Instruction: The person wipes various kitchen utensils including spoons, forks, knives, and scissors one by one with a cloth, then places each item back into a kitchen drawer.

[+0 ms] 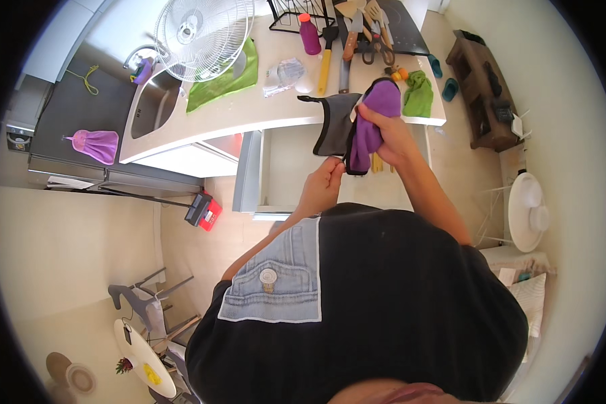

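Note:
My right hand (395, 137) grips a purple cloth (384, 101) with black edging, its thumb on top. My left hand (325, 183) pinches the lower edge of the dark-edged cloth. A grey cloth (337, 123) with black edging and a hanging loop lies against the purple one, its left part spread out. Both cloths are above an open drawer (288, 171), where yellow-handled items (377, 162) show partly behind the purple cloth. Whether grey and purple are one piece, I cannot tell.
On the white counter (217, 123) lie a yellow-handled spatula (324, 70), a knife (344, 76), scissors (379, 50), a purple bottle (310, 38), a green cloth (418, 94) and a plastic bag (285, 76). A fan (187, 33) stands near the sink (154, 108).

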Motion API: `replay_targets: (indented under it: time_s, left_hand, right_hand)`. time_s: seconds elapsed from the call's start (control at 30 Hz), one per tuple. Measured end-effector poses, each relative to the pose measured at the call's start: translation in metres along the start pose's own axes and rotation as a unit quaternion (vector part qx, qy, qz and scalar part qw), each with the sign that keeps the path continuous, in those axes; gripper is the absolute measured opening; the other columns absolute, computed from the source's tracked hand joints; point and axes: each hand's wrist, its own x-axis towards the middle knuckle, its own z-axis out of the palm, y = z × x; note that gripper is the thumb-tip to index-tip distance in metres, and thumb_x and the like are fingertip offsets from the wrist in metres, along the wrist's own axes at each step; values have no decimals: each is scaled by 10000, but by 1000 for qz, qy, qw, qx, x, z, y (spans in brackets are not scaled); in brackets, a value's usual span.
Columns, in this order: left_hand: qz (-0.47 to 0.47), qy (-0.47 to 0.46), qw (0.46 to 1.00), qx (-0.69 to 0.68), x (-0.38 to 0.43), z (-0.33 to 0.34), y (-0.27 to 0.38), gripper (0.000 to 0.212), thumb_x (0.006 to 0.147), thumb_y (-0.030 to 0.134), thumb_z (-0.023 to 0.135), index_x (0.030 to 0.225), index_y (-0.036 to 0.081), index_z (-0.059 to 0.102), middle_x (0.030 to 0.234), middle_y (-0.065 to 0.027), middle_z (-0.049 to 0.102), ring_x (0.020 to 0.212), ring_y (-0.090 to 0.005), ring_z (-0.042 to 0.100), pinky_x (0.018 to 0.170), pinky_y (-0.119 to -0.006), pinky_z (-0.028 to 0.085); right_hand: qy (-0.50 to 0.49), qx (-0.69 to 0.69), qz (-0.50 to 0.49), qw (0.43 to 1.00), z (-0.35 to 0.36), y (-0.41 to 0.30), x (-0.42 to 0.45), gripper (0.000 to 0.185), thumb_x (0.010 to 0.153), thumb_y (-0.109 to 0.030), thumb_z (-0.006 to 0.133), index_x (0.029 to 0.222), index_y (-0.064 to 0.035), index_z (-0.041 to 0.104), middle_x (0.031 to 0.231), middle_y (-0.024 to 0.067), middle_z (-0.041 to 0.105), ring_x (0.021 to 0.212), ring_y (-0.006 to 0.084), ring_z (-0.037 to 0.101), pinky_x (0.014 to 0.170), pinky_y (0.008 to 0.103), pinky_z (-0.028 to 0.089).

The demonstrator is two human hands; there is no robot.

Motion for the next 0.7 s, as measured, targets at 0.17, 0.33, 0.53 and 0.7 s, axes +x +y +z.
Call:
replay_targets:
  time_s: [0.17,0.33,0.53,0.7]
  left_hand:
    - [-18,-18,1000,18,-1,-2,6,177,902,223,450,902,68,534,700,-136,574,661,-303,565,611,-344,435]
    - [-10,13,999,44,-7,-8,6,180,903,229,446,881,72,530,696,-136,571,664,-315,566,611,-353,437]
    - [9,4,999,44,-7,0,-2,167,900,201,440,896,63,534,693,-108,577,639,-283,574,604,-350,439]
    - [-130,-97,969,-185,6,-5,-14,183,896,181,432,902,30,535,645,-46,537,573,-151,502,574,-283,418]
  right_hand:
    - [154,9,-23,988,-11,14,15,223,774,-125,667,939,-18,561,830,31,575,756,119,563,671,256,454]
    - [56,-76,-131,987,17,22,-12,205,829,-221,614,912,-43,555,833,36,587,743,128,574,670,282,472]
    - [164,55,-28,985,-13,22,8,224,841,-233,598,909,-23,558,814,34,586,718,140,572,648,288,470]
    - [61,-10,19,998,-15,33,-16,236,847,-230,590,963,-29,547,856,32,580,732,137,570,651,282,472]
